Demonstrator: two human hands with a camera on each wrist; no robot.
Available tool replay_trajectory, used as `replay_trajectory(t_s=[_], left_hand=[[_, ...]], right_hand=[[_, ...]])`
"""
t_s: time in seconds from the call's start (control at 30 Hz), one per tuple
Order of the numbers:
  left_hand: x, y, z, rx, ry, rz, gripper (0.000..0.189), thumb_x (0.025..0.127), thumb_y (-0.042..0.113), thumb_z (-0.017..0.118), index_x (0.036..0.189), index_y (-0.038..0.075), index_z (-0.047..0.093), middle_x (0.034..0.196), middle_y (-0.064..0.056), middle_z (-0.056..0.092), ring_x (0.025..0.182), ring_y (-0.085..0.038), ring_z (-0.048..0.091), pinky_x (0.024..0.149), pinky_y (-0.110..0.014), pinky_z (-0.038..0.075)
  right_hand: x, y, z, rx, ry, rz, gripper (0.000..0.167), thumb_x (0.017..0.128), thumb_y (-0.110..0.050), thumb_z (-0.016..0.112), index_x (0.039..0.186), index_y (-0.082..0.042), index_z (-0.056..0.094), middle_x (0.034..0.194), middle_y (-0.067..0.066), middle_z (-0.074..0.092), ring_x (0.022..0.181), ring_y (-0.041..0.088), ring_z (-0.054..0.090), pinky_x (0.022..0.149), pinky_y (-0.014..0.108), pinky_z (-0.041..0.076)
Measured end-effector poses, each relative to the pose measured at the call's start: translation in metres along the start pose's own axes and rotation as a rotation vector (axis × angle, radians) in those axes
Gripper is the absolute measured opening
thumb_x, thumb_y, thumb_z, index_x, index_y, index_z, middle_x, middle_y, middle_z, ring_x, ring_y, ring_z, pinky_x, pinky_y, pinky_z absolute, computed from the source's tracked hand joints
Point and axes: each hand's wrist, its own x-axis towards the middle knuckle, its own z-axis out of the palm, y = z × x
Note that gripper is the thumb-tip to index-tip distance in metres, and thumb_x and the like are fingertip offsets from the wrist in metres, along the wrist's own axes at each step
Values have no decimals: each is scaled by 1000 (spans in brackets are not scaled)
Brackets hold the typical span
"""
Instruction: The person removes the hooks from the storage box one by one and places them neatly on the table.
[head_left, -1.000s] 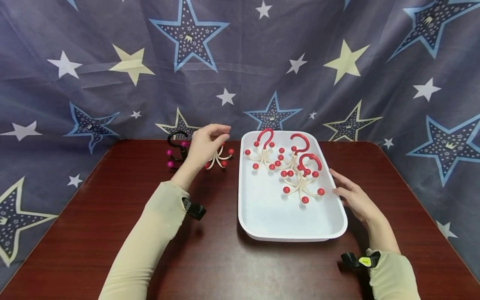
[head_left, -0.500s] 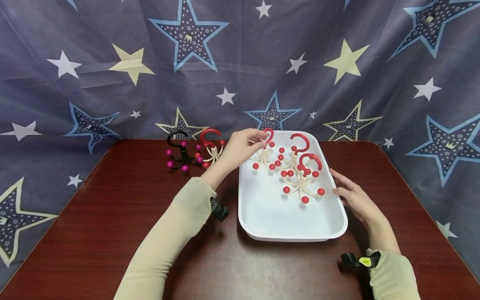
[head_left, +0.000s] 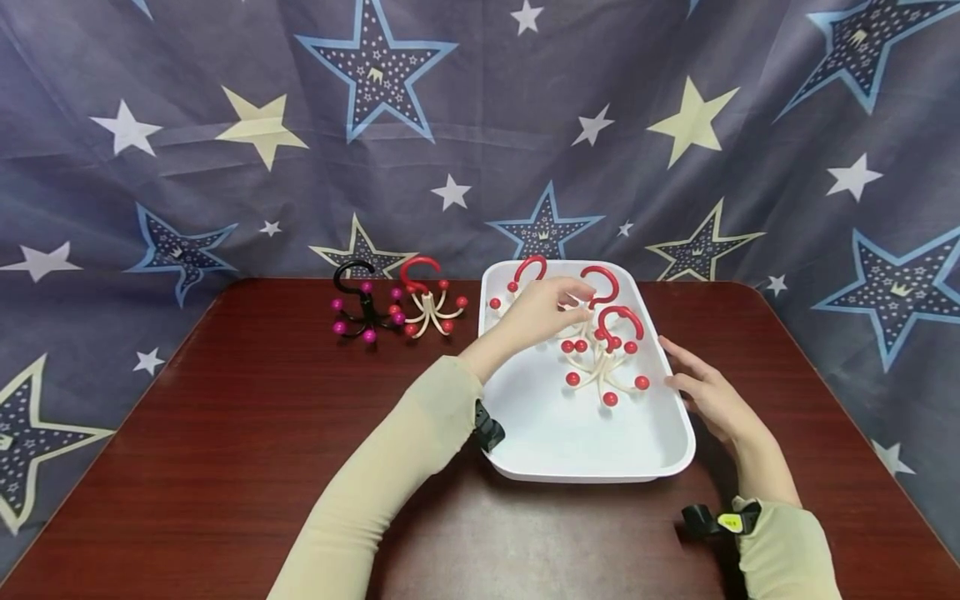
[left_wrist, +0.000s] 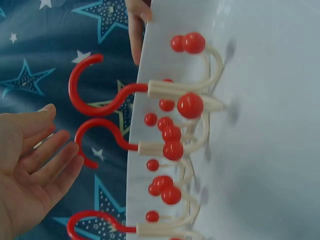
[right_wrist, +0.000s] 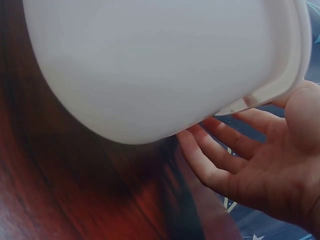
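Over the white tray (head_left: 585, 446), my left hand (head_left: 543, 312) reaches beside the red hook of a multi-arm hanger (head_left: 600, 283) with cream arms tipped by red balls. In the left wrist view, the left hand's fingers (left_wrist: 57, 160) are loosely bent and overlap the red curve of a hanger's hook (left_wrist: 102, 122). A second hanger (head_left: 602, 375) stands in front, and a third (head_left: 531, 268) is partly hidden behind the left hand. My right hand (head_left: 708, 392) rests along the tray's right side, its extended fingers (right_wrist: 205, 160) under the rim in the right wrist view.
To the tray's left stand a black hanger (head_left: 367, 308) with magenta balls and another red-hooked cream hanger (head_left: 429, 308), close together. They are near the back edge of the dark red wooden table (head_left: 225, 417). A star-patterned cloth (head_left: 480, 125) hangs behind it.
My left hand has moved right, from over the hangers on the table, across the tray's left rim, to the hangers inside. My right hand stays at the tray's side.
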Motion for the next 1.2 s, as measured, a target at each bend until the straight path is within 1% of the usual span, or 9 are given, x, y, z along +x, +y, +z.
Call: replay_trajectory(t_s=[0.1, 0.23, 0.43, 0.57, 0.8, 0.97, 1.07, 1.2], left_hand=[[4, 4, 7, -11, -12, 9, 37, 84, 18, 65, 119, 10, 59, 115, -2, 63, 100, -12, 59, 87, -20, 46], [8, 6, 16, -30, -16, -6, 37, 84, 18, 65, 120, 10, 59, 116, -1, 62, 101, -12, 59, 86, -18, 45], [12, 6, 28, -93, -22, -71, 37, 84, 18, 65, 120, 12, 59, 117, -1, 62, 100, -13, 59, 82, -15, 46], [14, 8, 32, -113, -14, -89, 36, 84, 18, 65, 120, 13, 59, 114, 0, 63, 99, -11, 60, 79, -13, 46], [13, 13, 34, -62, 11, -81, 28, 84, 17, 65, 112, 13, 65, 105, 1, 66, 92, -9, 60, 79, -12, 45], [13, 15, 35, -59, 35, -88, 22, 85, 14, 63, 106, 14, 67, 104, 1, 66, 92, -9, 60, 81, -13, 45], [12, 16, 36, -62, 57, -76, 20, 85, 13, 63, 104, 14, 68, 101, 2, 67, 90, -7, 60, 81, -12, 44], [11, 17, 37, -72, 83, -42, 17, 85, 13, 64, 101, 15, 69, 96, 3, 69, 85, -4, 60, 77, -10, 43]], right_hand=[[0, 0, 0, 0, -1, -2, 60, 92, -10, 45, 145, -10, 17, 142, 25, 24, 92, 0, 53, 73, 28, 51], [0, 0, 0, 2, 2, 4, 60, 92, -10, 44, 145, -10, 17, 142, 24, 24, 91, 0, 53, 73, 28, 51], [0, -1, 0, -1, 2, 13, 60, 92, -10, 44, 145, -11, 17, 143, 24, 23, 92, 0, 53, 74, 28, 50], [0, -1, 0, -5, 5, 21, 60, 92, -11, 45, 145, -12, 17, 143, 24, 23, 92, 0, 53, 74, 28, 50], [-1, -1, -1, 3, 6, 28, 60, 92, -13, 45, 146, -14, 17, 144, 23, 22, 91, 0, 53, 74, 27, 50], [-1, -1, -1, -2, 12, 30, 60, 93, -13, 44, 146, -14, 16, 143, 23, 23, 91, -1, 53, 74, 26, 50], [-1, -2, -1, -6, 12, 35, 60, 93, -14, 44, 146, -14, 16, 144, 23, 23, 91, -1, 53, 75, 26, 50], [-1, -2, 0, -4, 7, 34, 60, 93, -15, 45, 146, -13, 17, 143, 24, 24, 91, -1, 53, 75, 26, 50]])
